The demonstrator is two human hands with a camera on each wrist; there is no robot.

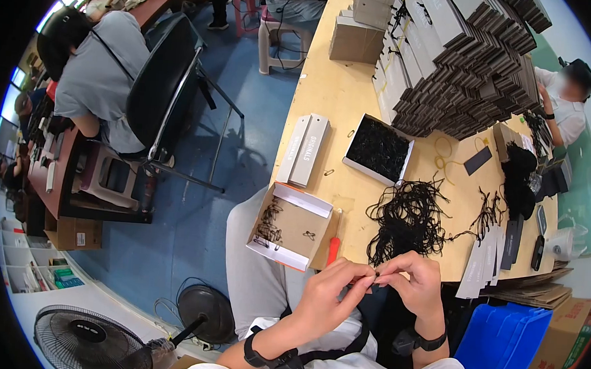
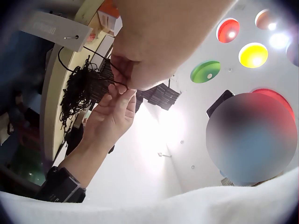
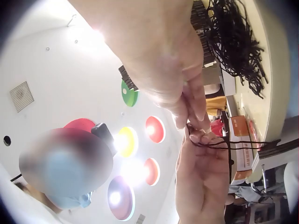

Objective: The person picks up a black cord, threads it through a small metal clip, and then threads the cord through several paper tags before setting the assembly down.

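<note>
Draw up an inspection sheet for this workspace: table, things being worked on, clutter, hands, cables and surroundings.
Surface: pale wooden table, crowded with materials.
Job's things: a thin black cord at the fingertips; a loose cord pile; an open box with small metal pins in it.
Clutter: a red-handled tool beside the box; a tall stack of grey cards further back.
Hands: left hand and right hand meet, both pinching the cord.
Cables: dark cables around a white stool.
Surroundings: blue floor, black fan, blue bin, other people seated nearby.
</note>
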